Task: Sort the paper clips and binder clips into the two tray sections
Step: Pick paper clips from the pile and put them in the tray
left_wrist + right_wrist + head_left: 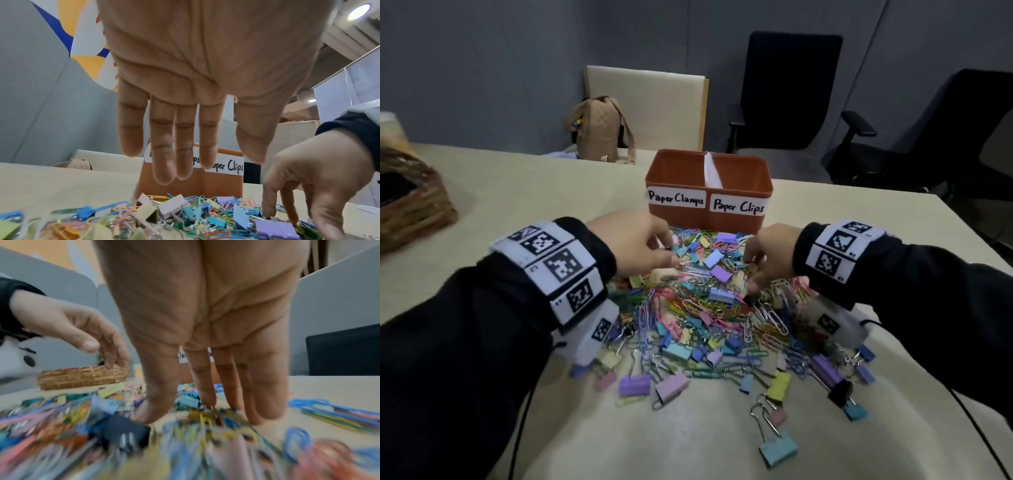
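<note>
An orange tray (709,192) stands at the far edge of the heap on the bench (534,192), split by a white divider (713,171) into a left section labelled "Paper Clamps" and a right one labelled "Paper Clips". From here I cannot see what, if anything, lies inside either section.

The left hand (631,241) hangs above the heap's far left part, fingers straight and loosely spread, pointing down, holding nothing. The right hand (767,255) reaches down on the right side, its fingers (158,394) extended and their tips touching the clips; whether it is pinching one I cannot tell, as that view is blurred.

The heap (709,308) of coloured paper clips and pastel binder clips sprawls from the tray's front wall toward the person, the pieces lying flat and pointing every which way. A blue binder clip (779,448) lies apart at the near edge, its wire handles pointing away up-left. A wicker basket (410,198) sits well off to the left.
</note>
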`<state>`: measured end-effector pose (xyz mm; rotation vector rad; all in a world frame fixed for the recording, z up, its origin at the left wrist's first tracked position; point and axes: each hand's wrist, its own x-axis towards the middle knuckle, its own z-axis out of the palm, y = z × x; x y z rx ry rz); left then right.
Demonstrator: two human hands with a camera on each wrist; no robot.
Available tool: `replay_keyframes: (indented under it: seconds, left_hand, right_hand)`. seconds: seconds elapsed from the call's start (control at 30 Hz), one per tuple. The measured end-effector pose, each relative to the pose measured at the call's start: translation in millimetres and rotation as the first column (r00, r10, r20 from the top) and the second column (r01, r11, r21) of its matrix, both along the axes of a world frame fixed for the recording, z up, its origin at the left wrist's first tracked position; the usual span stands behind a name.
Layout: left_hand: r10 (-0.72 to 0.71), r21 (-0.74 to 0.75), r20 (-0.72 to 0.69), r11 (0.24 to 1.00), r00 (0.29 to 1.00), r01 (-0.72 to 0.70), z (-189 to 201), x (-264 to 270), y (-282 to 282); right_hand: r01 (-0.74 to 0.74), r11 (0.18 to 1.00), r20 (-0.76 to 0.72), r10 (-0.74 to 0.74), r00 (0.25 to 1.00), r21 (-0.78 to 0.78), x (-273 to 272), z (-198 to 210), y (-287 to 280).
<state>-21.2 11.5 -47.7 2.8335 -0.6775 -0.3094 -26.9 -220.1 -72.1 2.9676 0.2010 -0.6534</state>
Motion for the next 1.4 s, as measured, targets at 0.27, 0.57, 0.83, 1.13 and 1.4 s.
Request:
replay_keyframes:
  seconds: [0.27,0.57,0.83,1.13,1.4]
  left_hand:
    - [-0.059,0.043,-0.065,0.997,0.996,0.062,-18,-25,-21]
    - [-0.136,0.038,-0.075,0.990,0.988,0.139,-7,-17,-58]
    - [-0.117,0.149,-0.121,0.980,0.986,0.135,-23,-11,-66]
    - [-0.063,0.230,-0.224,0.966,0.973,0.115,-19,-7,-61]
    - [-0.086,0.102,-0.166,0.989,0.982,0.104,-17,-1,-47]
  right_hand:
    - [-0.080,0.996,0.112,0.083,0.990,-0.026,-13,-1,7]
    - [0.212,0.687,0.056,-0.345,0.937,0.695,-12,10,-30]
    - [0.231,0.093,-0.163,-0.466,0.870,0.969,22,50,-46]
    - [0.045,0.158,0.082,-0.714,0.695,0.986,79,58,-35]
    - [0.025,0.597,0.274,-0.404,0.873,0.802,35,59,-24]
